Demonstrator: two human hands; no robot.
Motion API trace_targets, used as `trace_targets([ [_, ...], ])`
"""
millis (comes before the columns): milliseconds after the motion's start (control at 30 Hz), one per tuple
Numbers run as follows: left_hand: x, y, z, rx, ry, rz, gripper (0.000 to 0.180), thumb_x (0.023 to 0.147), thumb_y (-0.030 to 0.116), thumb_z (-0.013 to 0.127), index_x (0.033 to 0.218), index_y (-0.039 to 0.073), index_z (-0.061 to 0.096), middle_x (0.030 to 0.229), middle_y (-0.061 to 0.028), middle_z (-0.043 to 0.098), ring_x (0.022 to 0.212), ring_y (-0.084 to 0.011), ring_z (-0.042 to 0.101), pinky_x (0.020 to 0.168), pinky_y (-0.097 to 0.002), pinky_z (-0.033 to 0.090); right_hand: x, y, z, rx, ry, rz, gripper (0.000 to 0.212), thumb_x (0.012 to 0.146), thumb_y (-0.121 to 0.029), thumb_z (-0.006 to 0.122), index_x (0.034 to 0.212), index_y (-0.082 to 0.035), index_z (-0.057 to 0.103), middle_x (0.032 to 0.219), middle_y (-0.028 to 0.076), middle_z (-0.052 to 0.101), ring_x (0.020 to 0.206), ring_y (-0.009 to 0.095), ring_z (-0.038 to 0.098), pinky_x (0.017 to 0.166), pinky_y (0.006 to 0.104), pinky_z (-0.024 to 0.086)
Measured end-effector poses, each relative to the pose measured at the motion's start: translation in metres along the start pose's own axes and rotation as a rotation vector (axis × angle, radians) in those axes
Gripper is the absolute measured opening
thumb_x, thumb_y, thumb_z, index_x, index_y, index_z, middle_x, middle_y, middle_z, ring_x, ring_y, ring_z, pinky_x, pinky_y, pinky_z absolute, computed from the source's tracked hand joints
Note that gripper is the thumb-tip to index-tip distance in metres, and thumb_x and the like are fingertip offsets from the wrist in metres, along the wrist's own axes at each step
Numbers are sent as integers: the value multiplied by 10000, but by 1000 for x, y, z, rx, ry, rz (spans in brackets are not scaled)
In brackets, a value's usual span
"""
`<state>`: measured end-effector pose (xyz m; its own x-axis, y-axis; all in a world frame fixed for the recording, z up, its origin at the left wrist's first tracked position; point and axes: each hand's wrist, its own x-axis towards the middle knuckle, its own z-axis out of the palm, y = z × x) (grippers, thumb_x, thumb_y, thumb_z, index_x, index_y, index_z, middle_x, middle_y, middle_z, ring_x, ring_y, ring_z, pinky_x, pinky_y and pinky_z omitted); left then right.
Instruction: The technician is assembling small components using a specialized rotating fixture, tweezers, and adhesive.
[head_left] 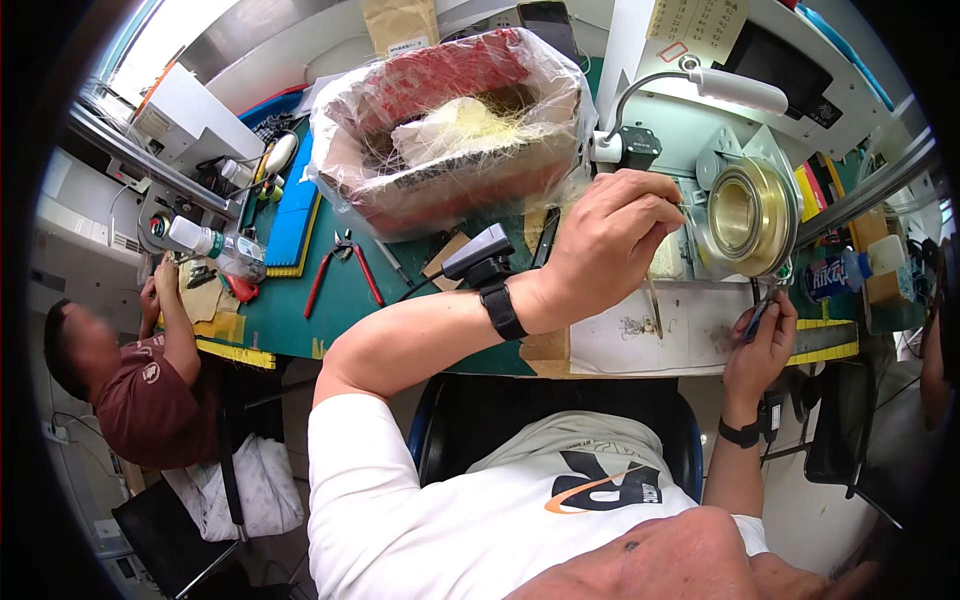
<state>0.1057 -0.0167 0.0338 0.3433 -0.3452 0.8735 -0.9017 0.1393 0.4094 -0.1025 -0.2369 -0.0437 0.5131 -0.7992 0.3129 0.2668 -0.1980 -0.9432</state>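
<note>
My left hand is raised over the bench in front of the white machine, its fingers pinched together. What they hold, if anything, is too thin to make out. My right hand is closed on a slim dark metal tool near the bench edge, below a large spool of yellowish wire. The tool's tip is hard to see against the machine's base. Between my hands lies a white sheet with small curled wire scraps and a thin stick-like tool on it.
A plastic-lined box full of tangled fine strands stands behind my left forearm. Red-handled pliers lie on the green mat. A lamp hangs over the machine. A bottle stands at right; another person works at left.
</note>
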Motion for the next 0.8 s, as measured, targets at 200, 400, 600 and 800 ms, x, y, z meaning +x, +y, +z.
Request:
trace_targets([
  [200,0,-3,0,-65,-12,-14,232,884,-72,826,1072,51,768,1193,-105,766,1052,-313,738,912,-429,569,-2,1,-2,-9,15,30,222,1225,-152,515,1377,-26,615,908,28,608,712,81,580,603,244,450],
  [400,-2,-2,0,-110,7,-29,248,864,-76,827,1074,42,764,1192,-112,765,1089,-323,743,936,-441,570,-5,-4,3,-78,36,39,217,1222,-146,517,1378,-28,611,912,38,598,724,91,567,614,250,439],
  [600,-2,-7,-1,-130,5,-38,264,840,-68,836,1062,52,760,1182,-102,755,1107,-329,745,959,-450,571,-5,-3,6,-130,67,44,209,1223,-159,512,1356,-32,611,920,36,600,718,90,566,620,255,448],
  [800,-1,-9,-3,-156,-19,-42,280,829,-50,842,1077,47,755,1184,-99,737,1089,-329,737,939,-449,567,-5,-8,8,-164,82,42,186,1218,-157,513,1329,-47,614,930,37,616,714,91,571,620,253,452],
])
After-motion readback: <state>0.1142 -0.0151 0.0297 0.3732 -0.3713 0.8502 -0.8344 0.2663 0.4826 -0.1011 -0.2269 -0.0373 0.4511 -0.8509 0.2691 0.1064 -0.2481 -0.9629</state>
